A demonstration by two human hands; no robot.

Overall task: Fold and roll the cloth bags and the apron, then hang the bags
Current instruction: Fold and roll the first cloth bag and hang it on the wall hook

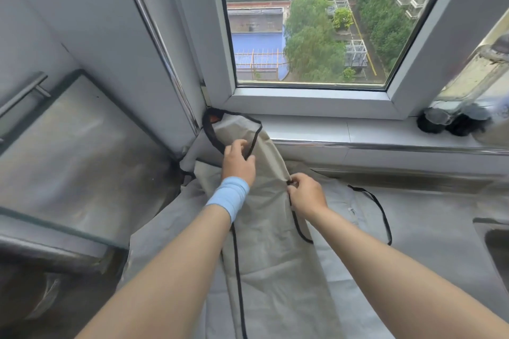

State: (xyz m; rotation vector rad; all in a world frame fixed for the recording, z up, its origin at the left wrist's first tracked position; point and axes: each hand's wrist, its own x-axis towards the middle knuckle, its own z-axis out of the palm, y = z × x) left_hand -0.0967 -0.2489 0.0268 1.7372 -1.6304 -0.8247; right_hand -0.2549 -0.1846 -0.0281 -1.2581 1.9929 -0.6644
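While the apron (264,270) lies folded into a long narrow strip on the desk (440,201), its top end runs up against the sill (358,129) in the corner by the window. Left hand (238,159), the one with the blue wristband (228,197), has its fingers curled round the black neck strap (254,137) near the top. Right hand (307,195) pinches the black trim on the apron's right edge, thumb and fingertips clamped tight on it. Under the apron there's a grey bag (344,256) spread flat, its black handle (381,209) looping out to the right. Edge of a sink (495,242) shows at far right.
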